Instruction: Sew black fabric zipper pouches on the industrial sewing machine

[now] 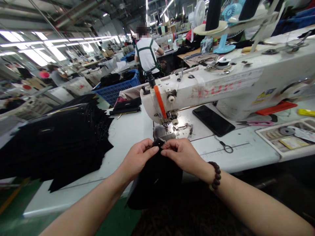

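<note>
Both my hands pinch the upper end of a black fabric piece just in front of the sewing machine. My left hand grips it between thumb and fingers on the left. On the right, my right hand, with a dark bead bracelet at the wrist, pinches the same end. A small shiny metal bit shows between the fingertips; its kind is too small to tell. The rest of the fabric hangs down over the table's front edge. Just beyond my fingertips lies the machine's metal needle plate.
A large pile of black fabric pieces covers the left of the table. Right of the needle lie a phone, pink-handled snips, a black ring tool and a parts tray. Behind stand a blue crate and a seated person.
</note>
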{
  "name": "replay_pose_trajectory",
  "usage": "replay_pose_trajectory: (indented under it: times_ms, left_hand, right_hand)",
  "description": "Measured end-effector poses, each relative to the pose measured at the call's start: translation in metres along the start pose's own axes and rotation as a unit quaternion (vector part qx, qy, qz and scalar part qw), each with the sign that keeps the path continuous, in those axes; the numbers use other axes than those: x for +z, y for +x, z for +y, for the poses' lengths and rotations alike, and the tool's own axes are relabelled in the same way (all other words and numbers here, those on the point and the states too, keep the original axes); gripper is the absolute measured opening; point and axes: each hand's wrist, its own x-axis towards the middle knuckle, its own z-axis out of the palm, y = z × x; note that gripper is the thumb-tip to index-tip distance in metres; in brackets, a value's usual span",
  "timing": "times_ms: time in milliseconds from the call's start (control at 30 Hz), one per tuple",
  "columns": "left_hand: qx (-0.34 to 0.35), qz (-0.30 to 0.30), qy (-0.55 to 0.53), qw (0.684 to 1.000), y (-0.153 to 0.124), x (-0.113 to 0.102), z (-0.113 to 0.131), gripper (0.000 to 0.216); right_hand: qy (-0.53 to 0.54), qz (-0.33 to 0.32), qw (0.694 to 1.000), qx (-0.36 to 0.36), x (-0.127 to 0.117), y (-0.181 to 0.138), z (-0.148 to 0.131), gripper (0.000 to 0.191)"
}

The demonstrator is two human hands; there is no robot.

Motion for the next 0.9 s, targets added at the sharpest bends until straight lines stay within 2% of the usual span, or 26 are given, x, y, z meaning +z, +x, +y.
replay_pose_trajectory:
  times_ms: [133, 233, 533, 767, 900]
  left_hand:
    - [0.022, 0.021, 0.051, 0.998, 0.000, 0.003, 0.002, 0.029]
    - [0.028, 0.026, 0.072, 0.997, -0.001, 0.004, 0.004, 0.027]
    - [0.070, 0.012, 0.210, 0.975, 0.001, 0.002, 0.009, 0.026]
    - [0.078, 0.060, 0.222, 0.970, 0.004, -0.019, 0.019, 0.025]
    - [0.117, 0.089, 0.324, 0.935, 0.007, -0.030, 0.027, 0.024]
  right_hand:
    - [-0.039, -0.002, 0.999, 0.014, 0.000, 0.002, -0.004, 0.006]
    - [-0.051, 0.001, 0.999, -0.005, 0.000, 0.004, -0.005, 0.009]
    - [0.002, 0.032, 0.999, -0.019, 0.004, 0.007, 0.001, 0.012]
    - [-0.049, -0.033, 0.997, 0.040, -0.006, 0.005, 0.005, 0.002]
    - [-0.015, -0.027, 0.999, 0.034, -0.007, 0.003, 0.014, 0.008]
